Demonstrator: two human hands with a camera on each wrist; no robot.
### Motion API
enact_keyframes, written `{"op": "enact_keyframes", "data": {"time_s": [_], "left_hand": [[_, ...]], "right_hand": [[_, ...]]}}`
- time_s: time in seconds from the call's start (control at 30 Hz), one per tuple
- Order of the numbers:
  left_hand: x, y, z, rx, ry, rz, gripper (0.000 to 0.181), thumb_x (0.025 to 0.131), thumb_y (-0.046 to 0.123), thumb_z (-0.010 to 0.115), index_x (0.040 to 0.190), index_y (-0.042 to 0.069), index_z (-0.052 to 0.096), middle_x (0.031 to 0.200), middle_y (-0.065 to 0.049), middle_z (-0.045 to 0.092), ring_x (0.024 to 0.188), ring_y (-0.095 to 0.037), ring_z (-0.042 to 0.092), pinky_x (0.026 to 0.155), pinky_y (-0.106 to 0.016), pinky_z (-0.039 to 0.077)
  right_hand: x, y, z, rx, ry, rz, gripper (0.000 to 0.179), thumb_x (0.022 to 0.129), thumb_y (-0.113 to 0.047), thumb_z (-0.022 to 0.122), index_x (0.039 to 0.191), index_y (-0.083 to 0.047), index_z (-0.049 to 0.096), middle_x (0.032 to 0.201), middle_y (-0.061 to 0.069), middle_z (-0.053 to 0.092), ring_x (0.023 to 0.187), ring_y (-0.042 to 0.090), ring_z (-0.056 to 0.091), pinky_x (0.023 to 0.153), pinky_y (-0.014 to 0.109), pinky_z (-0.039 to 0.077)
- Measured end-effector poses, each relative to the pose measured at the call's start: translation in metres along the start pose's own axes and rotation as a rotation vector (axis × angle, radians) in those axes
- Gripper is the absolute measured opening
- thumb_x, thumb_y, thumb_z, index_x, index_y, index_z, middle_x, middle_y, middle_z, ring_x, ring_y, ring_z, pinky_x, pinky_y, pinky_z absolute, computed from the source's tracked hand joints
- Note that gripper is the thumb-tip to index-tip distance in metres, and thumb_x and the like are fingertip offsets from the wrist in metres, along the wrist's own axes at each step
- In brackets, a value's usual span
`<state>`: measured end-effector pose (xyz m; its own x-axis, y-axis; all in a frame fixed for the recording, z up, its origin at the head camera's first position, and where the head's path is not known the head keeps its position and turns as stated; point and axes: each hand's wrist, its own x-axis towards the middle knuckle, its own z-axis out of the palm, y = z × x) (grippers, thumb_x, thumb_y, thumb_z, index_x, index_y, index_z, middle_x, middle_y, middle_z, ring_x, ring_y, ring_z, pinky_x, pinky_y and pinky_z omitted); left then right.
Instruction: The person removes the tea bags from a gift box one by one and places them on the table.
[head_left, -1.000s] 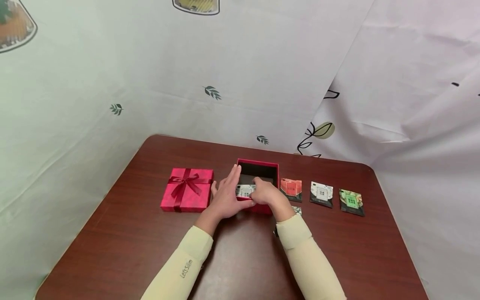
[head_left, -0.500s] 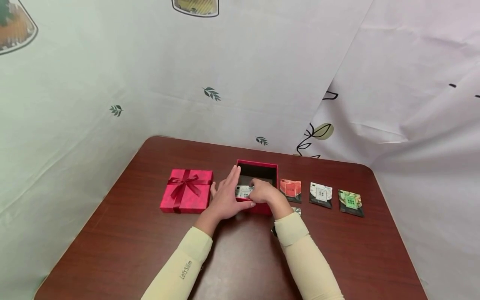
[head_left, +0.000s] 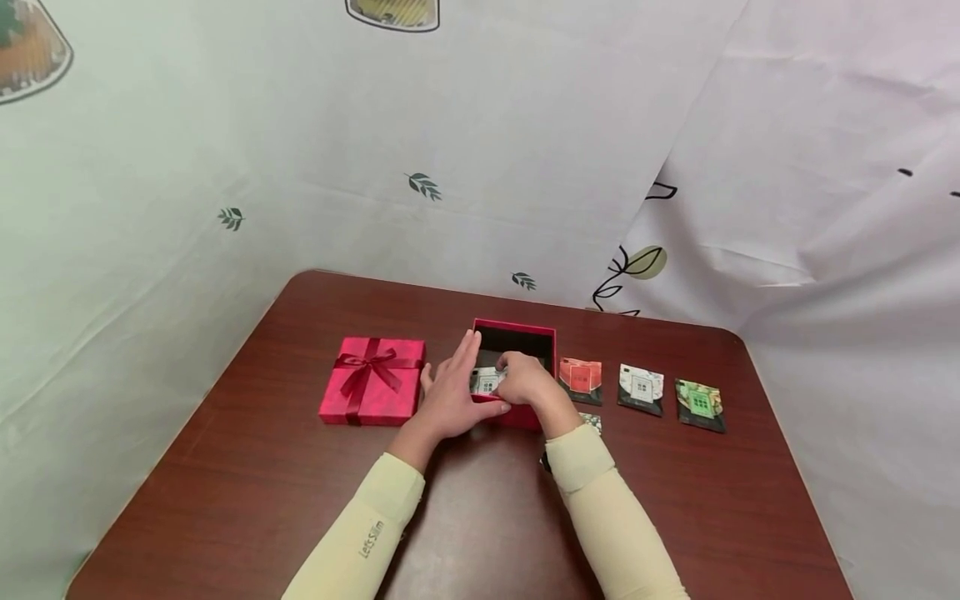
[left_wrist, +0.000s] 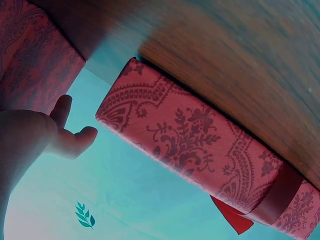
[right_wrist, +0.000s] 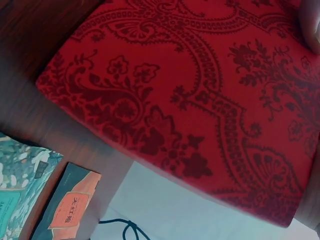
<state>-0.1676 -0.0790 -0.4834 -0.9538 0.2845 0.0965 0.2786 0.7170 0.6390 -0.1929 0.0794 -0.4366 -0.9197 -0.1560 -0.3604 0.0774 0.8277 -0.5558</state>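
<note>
An uncovered red box (head_left: 517, 417) with a dark inside stands mid-table; its patterned wall (right_wrist: 175, 100) fills much of the right wrist view. My left hand (head_left: 448, 400) steadies it, fingers straight along the left side and thumb across the front edge. In the left wrist view two loosely bent fingers (left_wrist: 75, 142) point away from the box. My right hand (head_left: 529, 385) reaches over the front wall and pinches the right part of a white-and-grey tea packet (head_left: 484, 381) inside; those fingertips are partly hidden.
Left of the box lies its red lid (head_left: 375, 379) with a ribbon bow. On the right lie an orange tea packet (head_left: 581, 381), a white packet (head_left: 641, 388) and a green packet (head_left: 701, 404). Another packet (head_left: 592, 422) is partly covered by my right arm.
The tea packet in the box has shifted and tilted slightly under my right fingers, and my right hand has moved a little left. My left hand keeps its place on the box.
</note>
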Motion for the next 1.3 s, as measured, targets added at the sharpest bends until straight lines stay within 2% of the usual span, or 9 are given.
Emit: {"op": "enact_keyframes", "data": {"time_s": [0.17,0.37,0.57,0.9,1.17,1.3], "left_hand": [[0.000,-0.001,0.000,0.005,-0.001,0.003,0.121,0.072,0.059,0.082,0.162,0.026,0.008,0.167,0.008,0.004,0.137,-0.040,0.036,0.106,-0.073,0.003],[0.001,-0.001,0.001,0.004,0.004,0.007,0.121,0.073,0.059,0.081,0.162,0.027,0.008,0.167,0.007,0.005,0.135,-0.041,0.038,0.105,-0.074,0.003],[0.002,-0.001,0.002,-0.006,0.004,0.008,0.119,0.073,0.057,0.082,0.162,0.027,0.009,0.167,0.009,0.004,0.136,-0.042,0.037,0.105,-0.074,0.003],[0.002,-0.001,0.002,-0.002,-0.004,-0.001,0.117,0.075,0.057,0.081,0.162,0.024,0.011,0.167,0.011,0.002,0.135,-0.044,0.038,0.106,-0.072,0.002],[0.001,0.000,0.001,0.014,-0.010,-0.011,0.117,0.075,0.059,0.080,0.163,0.024,0.011,0.166,0.014,0.001,0.135,-0.043,0.038,0.107,-0.072,0.002],[0.002,0.001,0.001,0.023,-0.010,-0.011,0.117,0.075,0.061,0.079,0.163,0.025,0.010,0.166,0.012,0.002,0.135,-0.042,0.038,0.107,-0.072,0.003]], "right_hand": [[0.004,-0.003,0.003,0.004,0.018,-0.006,0.047,0.079,-0.011,0.079,0.123,-0.004,0.063,0.102,0.011,0.063,0.087,0.026,0.058,0.075,0.038,0.054],[0.009,-0.006,0.008,0.047,0.089,-0.011,0.046,0.077,-0.006,0.080,0.120,-0.003,0.064,0.100,0.012,0.063,0.085,0.026,0.058,0.069,0.035,0.055],[0.007,-0.007,0.011,0.111,0.152,-0.011,0.048,0.074,-0.004,0.081,0.119,-0.005,0.066,0.103,0.012,0.064,0.088,0.028,0.058,0.070,0.036,0.056],[0.001,0.005,0.010,0.191,0.280,-0.107,0.049,0.077,-0.003,0.083,0.122,-0.010,0.063,0.101,0.009,0.062,0.089,0.025,0.059,0.074,0.038,0.053],[-0.007,0.009,0.007,0.297,0.353,-0.106,0.053,0.079,-0.002,0.083,0.126,-0.011,0.060,0.104,0.009,0.060,0.090,0.024,0.059,0.076,0.039,0.052],[-0.012,0.011,0.006,0.374,0.388,-0.109,0.054,0.080,-0.002,0.082,0.127,-0.012,0.059,0.108,0.010,0.058,0.085,0.023,0.061,0.074,0.037,0.054]]}}
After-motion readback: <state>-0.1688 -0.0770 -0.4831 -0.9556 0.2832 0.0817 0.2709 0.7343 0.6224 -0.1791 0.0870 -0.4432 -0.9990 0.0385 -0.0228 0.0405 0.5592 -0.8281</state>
